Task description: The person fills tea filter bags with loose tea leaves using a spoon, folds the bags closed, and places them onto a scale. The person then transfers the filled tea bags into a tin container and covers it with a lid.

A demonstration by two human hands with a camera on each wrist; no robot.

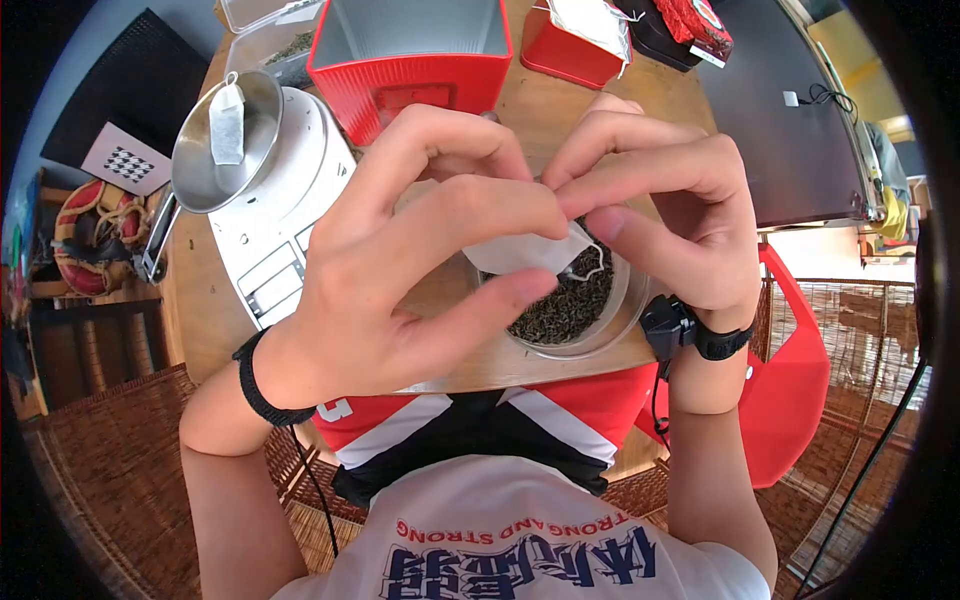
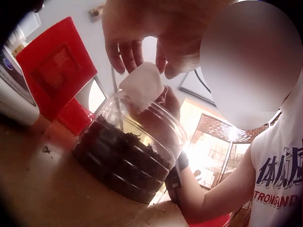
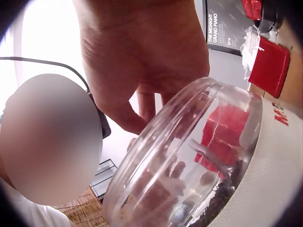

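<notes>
While two hands work at a white pouch [image 1: 528,256], dried leaves lie below

Where the fingers meet, the right hand [image 1: 672,205] pinches the pouch's edge between thumb and bent fingers; the left hand [image 1: 400,260] has its fingers curved over the pouch, thumb at the lower side, pinching it too. A white string [image 1: 600,262] trails from the pouch. It is held above a clear jar [image 1: 632,312] – partly filled with dark dried leaves [image 1: 565,312] – which stands upright on the wooden surface [image 1: 195,275]. Left of the jar sits a white scale [image 1: 292,200], its metal pan [image 1: 190,165] bearing another pouch [image 1: 228,138]. Beyond the hands stand a large red tin [image 1: 410,85] and, to its right, a smaller red box [image 1: 568,55].
</notes>
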